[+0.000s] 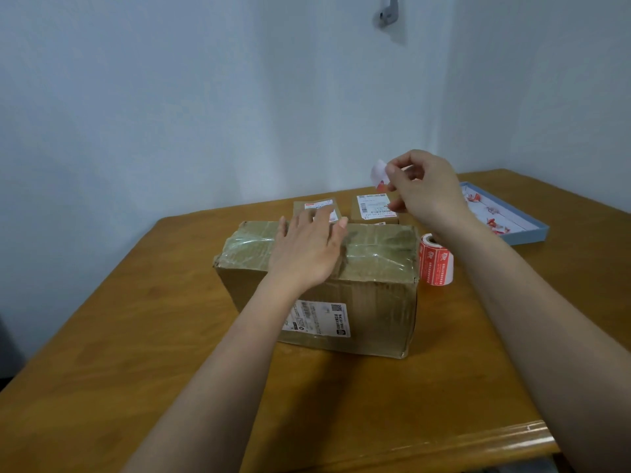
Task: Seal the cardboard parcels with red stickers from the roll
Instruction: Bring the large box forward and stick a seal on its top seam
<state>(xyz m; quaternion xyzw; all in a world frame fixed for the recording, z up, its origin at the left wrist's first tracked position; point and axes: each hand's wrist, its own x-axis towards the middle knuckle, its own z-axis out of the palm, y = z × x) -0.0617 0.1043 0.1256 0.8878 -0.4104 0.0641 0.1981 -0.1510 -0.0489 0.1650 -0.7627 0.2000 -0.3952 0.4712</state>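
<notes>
Three cardboard parcels sit on the wooden desk [136, 336]: a large parcel [358, 295] in front, wrapped on top with clear tape and carrying a white shipping label [319, 319] on its near side, and two small parcels behind it, the left small parcel [322, 208] and the right small parcel [372, 208], each with a white label on top. The large parcel stands in the way of both small ones, hiding their lower parts. The left hand [307, 250] lies flat on top of the large parcel, its fingers [336, 230] straight and slightly apart, reaching toward the far edge and covering part of the left small parcel from view. The right hand [423, 186] is raised above the desk, over the right small parcel, with its fingers pinched together on a sticker [379, 174], which shows mostly white with a bit of red at its lower edge. The roll of red stickers [435, 262] lies on its side on the desk just beside the right side of the large parcel, under the right forearm. Farther right, near the desk's far edge, lies a shallow blue tray [532, 230] holding scraps of red and white paper. A pale wall rises behind the desk, with a metal fitting [389, 11] high on it.
</notes>
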